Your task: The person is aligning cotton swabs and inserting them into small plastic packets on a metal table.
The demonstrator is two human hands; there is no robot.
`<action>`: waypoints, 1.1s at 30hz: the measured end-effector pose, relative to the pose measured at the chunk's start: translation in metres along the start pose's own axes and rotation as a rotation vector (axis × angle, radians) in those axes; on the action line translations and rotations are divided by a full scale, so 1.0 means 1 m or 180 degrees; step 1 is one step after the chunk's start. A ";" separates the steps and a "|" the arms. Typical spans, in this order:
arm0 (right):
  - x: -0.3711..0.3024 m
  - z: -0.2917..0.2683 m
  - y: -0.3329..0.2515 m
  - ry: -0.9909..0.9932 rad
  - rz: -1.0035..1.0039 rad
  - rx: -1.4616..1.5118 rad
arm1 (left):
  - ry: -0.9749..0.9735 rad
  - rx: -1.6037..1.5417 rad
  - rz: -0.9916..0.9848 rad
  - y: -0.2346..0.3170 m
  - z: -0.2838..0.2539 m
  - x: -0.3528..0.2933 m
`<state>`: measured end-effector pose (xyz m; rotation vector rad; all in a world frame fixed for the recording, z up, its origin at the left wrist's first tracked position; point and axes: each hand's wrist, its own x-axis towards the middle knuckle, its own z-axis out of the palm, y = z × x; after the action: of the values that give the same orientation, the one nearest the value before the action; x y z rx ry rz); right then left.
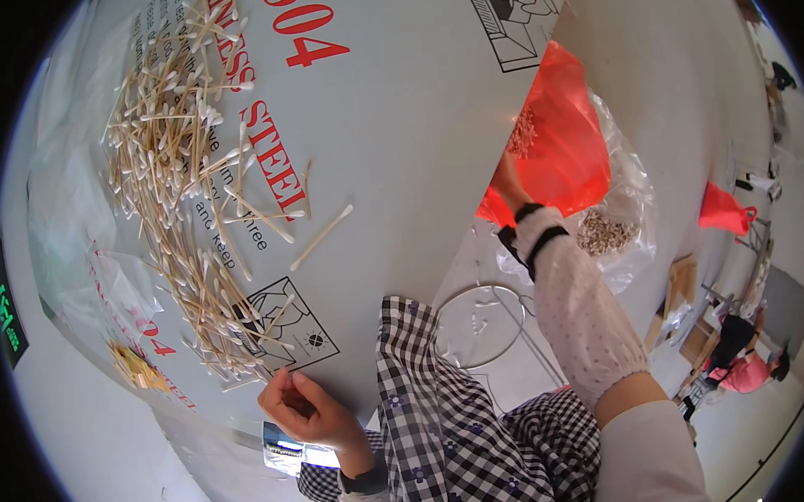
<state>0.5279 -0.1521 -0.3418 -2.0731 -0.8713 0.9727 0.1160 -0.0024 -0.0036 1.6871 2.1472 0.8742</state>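
Note:
A long heap of cotton swabs (159,140) with pale wooden sticks and white tips lies along the left of a grey printed tabletop (388,144). My left hand (310,415) is at the near end of the heap, its thumb and fingers pinched together against the last swabs. What sits between the fingertips is too small to make out. My right hand (507,182) reaches past the table's right edge into an open red plastic bag (570,145). Thin sticks show inside this bag, close to the hand. The right fingers are hidden.
Beside the red bag, a clear plastic bag (637,187) holds a heap of swabs (606,233). A round-topped stool (480,326) stands below the table's edge. Clear packaging (125,281) lies at the table's left. Another person (746,372) is far off at right, near cardboard boxes (682,284).

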 end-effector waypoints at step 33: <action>-0.010 -0.115 -0.287 0.0900 0.0079 0.3208 | 0.0176 -0.0789 0.0238 0.006 0.004 -0.005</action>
<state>0.5378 -0.0365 -0.0552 -1.2850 -0.1212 0.8432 0.1243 -0.0054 -0.0039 1.6435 1.9261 1.1675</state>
